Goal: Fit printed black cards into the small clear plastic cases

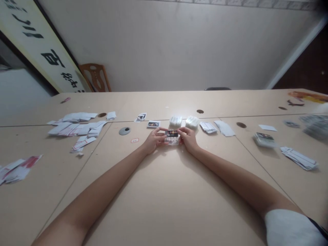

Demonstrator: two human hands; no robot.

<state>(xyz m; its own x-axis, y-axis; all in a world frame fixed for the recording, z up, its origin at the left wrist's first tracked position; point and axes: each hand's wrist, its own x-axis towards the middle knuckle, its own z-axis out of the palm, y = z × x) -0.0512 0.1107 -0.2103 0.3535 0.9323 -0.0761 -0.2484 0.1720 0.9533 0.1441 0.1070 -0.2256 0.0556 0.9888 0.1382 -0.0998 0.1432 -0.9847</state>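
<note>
Between my two hands is a small clear plastic packet (172, 139) with a dark printed card along its top. Its contents look pale and are too small to make out. My left hand (153, 140) pinches the packet's left edge, and my right hand (188, 138) grips its right edge. Just beyond my fingers stand two stacks of clear packets, a left stack (175, 121) and a right stack (192, 122). A pile of dark printed cards (153, 124) lies beyond my left hand. Past my right hand rests a fanned pile of white slips (208, 127).
White paper slips (77, 128) spread over the table's left side. More clear packets (264, 139) and folded papers (299, 158) lie at right. A grey cable-hole cover (124, 131) and a small red-edged label (134, 140) are left of my hands. Pink-handled scissors (66, 100) lie at far left.
</note>
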